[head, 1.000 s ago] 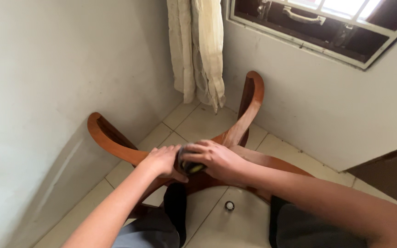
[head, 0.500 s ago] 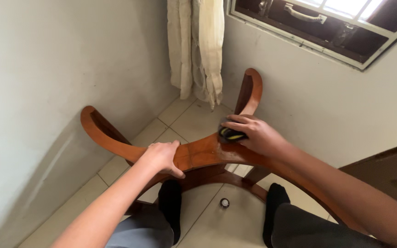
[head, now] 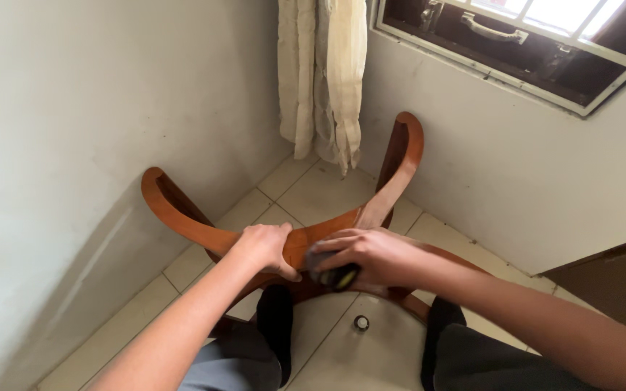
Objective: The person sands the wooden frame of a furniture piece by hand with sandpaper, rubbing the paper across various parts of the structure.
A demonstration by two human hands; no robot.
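Rubbing in progress on curved wooden chair frame [head: 204, 230], which stands in room corner on tiled floor [head: 313, 190]. Left hand [head: 264, 247]: grip closed around rail, steadying it. Right hand [head: 371, 255]: grip pinching dark pad with yellow edge [head: 333, 275], pressed on rail at centre joint. Judged partway: centre being worked; no visible difference between treated and untreated wood, so remainder unclear. Count: one frame, one pad, two hands, one curtain [head: 324, 80], one small round item [head: 361, 323] on floor.
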